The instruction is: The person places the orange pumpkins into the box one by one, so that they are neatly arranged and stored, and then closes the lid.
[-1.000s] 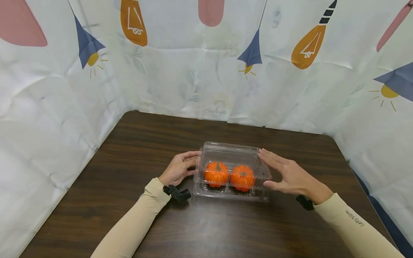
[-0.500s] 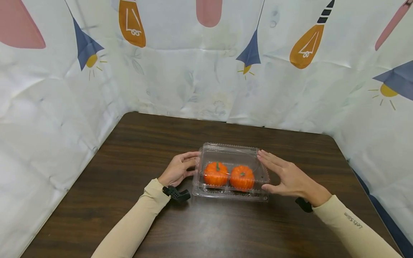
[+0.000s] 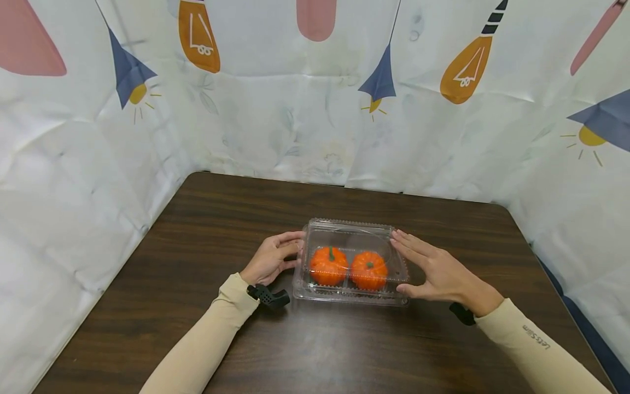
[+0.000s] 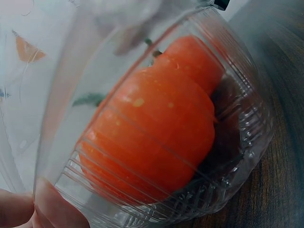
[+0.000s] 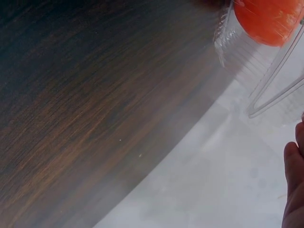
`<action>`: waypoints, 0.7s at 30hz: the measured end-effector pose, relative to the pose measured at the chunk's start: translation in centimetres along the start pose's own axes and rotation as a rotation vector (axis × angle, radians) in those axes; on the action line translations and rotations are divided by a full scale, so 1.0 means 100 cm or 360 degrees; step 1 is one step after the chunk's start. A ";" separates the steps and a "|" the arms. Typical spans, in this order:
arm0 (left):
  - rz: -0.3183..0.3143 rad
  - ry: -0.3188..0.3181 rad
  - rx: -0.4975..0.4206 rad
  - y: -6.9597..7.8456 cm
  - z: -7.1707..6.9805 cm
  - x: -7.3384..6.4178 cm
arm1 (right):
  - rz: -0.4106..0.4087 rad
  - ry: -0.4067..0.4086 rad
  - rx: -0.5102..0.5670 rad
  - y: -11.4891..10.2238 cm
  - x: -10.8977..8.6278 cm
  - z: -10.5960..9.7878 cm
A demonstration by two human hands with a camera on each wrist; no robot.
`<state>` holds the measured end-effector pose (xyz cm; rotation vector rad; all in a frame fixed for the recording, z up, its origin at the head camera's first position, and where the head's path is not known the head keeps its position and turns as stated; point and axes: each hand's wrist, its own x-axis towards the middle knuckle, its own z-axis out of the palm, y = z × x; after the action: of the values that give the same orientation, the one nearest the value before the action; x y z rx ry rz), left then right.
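A clear plastic clamshell container (image 3: 351, 232) sits on the table in the head view, its ridged lid down over two small orange pumpkins. The left pumpkin (image 3: 328, 266) and right pumpkin (image 3: 369, 270) have green stems and lie side by side. My left hand (image 3: 273, 257) holds the container's left edge; in the left wrist view its fingertips (image 4: 54, 206) lie either side of the plastic edge. My right hand (image 3: 438, 271) rests on the lid's right side, fingers straight toward the back corner and thumb near the front corner. Only part of it shows in the right wrist view.
The dark wood-grain table (image 3: 236, 208) has rounded far corners. A white printed cloth (image 3: 305, 126) with lamp and bulb motifs hangs behind and on both sides. Black wrist bands (image 3: 269, 296) sit over the cream sleeves (image 3: 206, 334).
The raised lid has come down over the pumpkins, with my right hand lowering slightly at its right side. My left hand has stayed at the container's left edge.
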<state>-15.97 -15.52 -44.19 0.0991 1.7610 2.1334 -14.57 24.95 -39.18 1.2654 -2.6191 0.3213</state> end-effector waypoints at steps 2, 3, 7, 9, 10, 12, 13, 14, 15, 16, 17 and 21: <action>-0.0002 0.0005 0.0002 0.000 0.000 0.000 | 0.0001 -0.0003 -0.0007 0.000 0.000 0.001; -0.0002 0.0006 0.0004 0.001 0.000 0.000 | -0.0001 -0.0003 -0.0010 0.000 0.000 0.001; 0.0002 0.0003 0.0004 0.001 -0.001 0.000 | -0.0008 -0.0004 -0.0024 -0.001 0.001 0.002; 0.0007 0.0005 0.0005 0.001 -0.002 -0.001 | -0.0011 -0.0008 -0.0027 -0.002 0.001 0.002; 0.0010 0.0006 0.0008 0.001 -0.002 -0.001 | -0.0014 -0.0010 -0.0030 -0.002 0.001 0.002; 0.0014 0.0010 0.0014 0.001 -0.002 -0.001 | -0.0018 -0.0011 -0.0036 -0.002 0.001 0.002; 0.0014 0.0011 0.0019 0.001 -0.002 -0.001 | -0.0020 -0.0013 -0.0040 -0.002 0.001 0.002; 0.0013 0.0012 0.0021 0.001 -0.002 -0.001 | -0.0024 -0.0011 -0.0044 -0.003 0.001 0.002; 0.0011 0.0014 0.0023 0.001 -0.002 -0.001 | -0.0028 -0.0010 -0.0051 -0.003 0.000 0.003; 0.0008 0.0015 0.0026 0.001 -0.002 -0.001 | -0.0030 -0.0009 -0.0058 -0.003 0.000 0.003; 0.0003 0.0018 0.0026 0.001 -0.002 -0.001 | -0.0032 -0.0007 -0.0066 -0.003 0.000 0.003; -0.0021 0.0052 0.0040 0.004 -0.001 -0.001 | -0.0036 -0.0004 -0.0107 -0.003 -0.002 0.004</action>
<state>-16.05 -15.67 -43.78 0.0596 1.8025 2.1153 -14.26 24.79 -39.55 1.2734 -2.5928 0.2261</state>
